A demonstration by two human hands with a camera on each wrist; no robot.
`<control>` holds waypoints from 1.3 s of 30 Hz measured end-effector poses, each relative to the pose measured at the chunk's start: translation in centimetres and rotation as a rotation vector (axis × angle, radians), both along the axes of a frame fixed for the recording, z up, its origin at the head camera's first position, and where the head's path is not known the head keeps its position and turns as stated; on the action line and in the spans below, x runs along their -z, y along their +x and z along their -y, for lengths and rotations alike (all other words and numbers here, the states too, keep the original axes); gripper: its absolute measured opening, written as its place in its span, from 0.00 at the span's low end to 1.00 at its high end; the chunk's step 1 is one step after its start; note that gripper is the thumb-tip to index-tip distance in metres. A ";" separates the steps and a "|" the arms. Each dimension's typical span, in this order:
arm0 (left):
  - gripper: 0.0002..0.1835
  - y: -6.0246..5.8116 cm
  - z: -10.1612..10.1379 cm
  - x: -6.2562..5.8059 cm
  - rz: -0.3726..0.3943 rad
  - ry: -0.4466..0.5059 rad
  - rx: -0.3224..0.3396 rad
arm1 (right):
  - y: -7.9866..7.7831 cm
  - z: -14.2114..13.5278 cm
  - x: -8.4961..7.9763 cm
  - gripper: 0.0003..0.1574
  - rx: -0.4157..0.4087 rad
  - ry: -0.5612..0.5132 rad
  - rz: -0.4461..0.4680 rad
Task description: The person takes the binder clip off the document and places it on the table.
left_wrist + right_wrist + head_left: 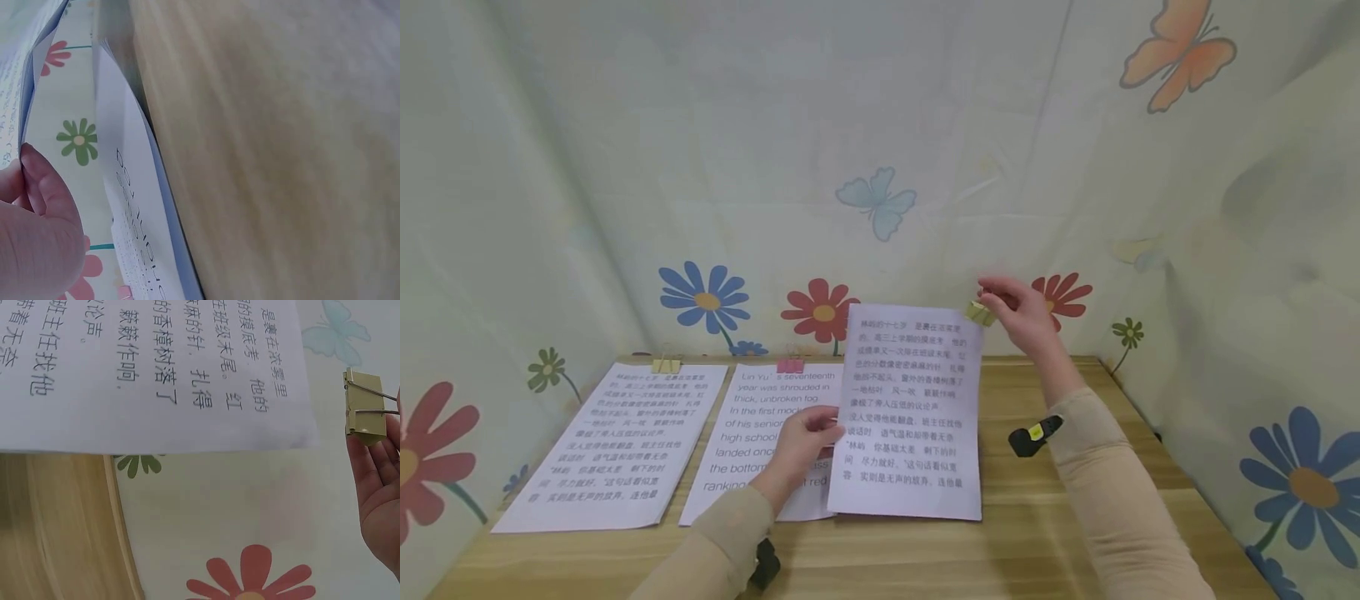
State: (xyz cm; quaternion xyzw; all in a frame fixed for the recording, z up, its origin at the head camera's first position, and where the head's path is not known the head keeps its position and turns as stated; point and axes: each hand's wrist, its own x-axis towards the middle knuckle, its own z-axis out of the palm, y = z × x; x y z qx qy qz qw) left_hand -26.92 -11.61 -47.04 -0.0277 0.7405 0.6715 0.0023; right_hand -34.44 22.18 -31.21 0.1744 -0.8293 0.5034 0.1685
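My left hand (805, 446) pinches the left edge of a small stack of printed sheets (913, 417), holding it upright above the table. Thumb and fingers meet on that edge in the left wrist view, where the layered sheets fan slightly. Beside the stack's top right corner, my right hand (1017, 310) holds a yellow binder clip (365, 403) by its wire handles. A gap shows between clip and paper in the right wrist view. Behind my left hand lies a stack of English text (760, 417), fastened at its top by a pink binder clip (790, 365).
At the far left of the wooden table (1037, 533) lies another printed stack (617, 442) with a yellow binder clip (666, 365) on its top edge. A flower-patterned cloth (775, 167) hangs close behind the table and down both sides.
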 end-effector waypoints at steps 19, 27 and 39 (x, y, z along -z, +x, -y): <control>0.18 0.1 0.3 -0.2 0.023 0.051 -0.045 | 0.4 -5.0 4.5 0.25 0.068 -0.013 0.034; 0.18 0.1 0.1 -0.1 0.025 0.054 -0.054 | 0.9 -6.7 6.2 0.27 0.045 0.027 0.077; 0.19 0.3 -0.1 0.5 0.036 0.044 -0.039 | 1.4 -9.5 9.6 0.30 0.054 0.026 0.177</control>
